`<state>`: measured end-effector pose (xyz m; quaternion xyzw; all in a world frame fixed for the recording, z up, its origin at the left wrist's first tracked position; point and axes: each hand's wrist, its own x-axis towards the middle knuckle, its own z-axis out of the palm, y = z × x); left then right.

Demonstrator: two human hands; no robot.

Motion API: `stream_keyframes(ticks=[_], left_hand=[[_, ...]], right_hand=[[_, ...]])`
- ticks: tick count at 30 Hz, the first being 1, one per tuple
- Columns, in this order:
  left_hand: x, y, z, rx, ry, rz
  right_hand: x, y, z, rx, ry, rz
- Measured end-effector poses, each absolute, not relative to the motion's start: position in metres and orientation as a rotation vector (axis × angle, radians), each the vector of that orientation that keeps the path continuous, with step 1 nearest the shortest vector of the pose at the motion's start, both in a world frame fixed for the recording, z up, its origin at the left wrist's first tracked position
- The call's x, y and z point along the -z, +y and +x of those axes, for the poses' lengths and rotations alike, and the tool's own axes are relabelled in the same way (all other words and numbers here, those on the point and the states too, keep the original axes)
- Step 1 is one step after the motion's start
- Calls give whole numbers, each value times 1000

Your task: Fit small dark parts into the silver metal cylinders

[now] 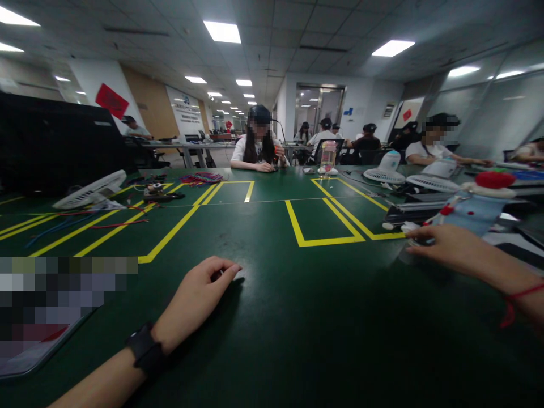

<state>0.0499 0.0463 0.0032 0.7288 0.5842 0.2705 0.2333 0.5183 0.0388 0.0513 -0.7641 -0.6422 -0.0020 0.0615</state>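
The left hand (pixel 199 294) rests loosely curled, holding nothing, on the dark green yellow-lined table (pixel 272 317); the right hand (pixel 446 246), fingers flat, touches a pale blue soft toy (pixel 476 212); better steadied gently.

Both forearms bare, no sleeves in view. Left wrist: black watch (pixel 144 347), wide dark strap (face not visible). Right wrist: thin red string bracelet (pixel 516 300), loose end hanging. Left hand (pixel 199 294), right hand (pixel 444 245) ungloved.

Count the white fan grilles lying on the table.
3: one fan grille at far left, two side by side at far right. Clutter may hide more.
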Motion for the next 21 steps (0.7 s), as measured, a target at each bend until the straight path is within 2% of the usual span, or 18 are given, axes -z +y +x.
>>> stream_keyframes(ticks=[4,7,9,14,21], left_hand=[[-3,47,51,-730,1607,2010],[-1,48,51,-715,1593,2016],[1,49,51,-712,1582,2027],[-3,40,63,-789,1500,2126],[-29,9,113,-780,1093,2131]], right_hand=[[-43,22,444,-35,-2043,-1849],[-31,1,374,-231,-2134,-1385],[-22,-10,339,-376,-2225,-1231],[0,-19,312,-546,-2193,-1148],[11,-13,317,-884,-1885,-1256]])
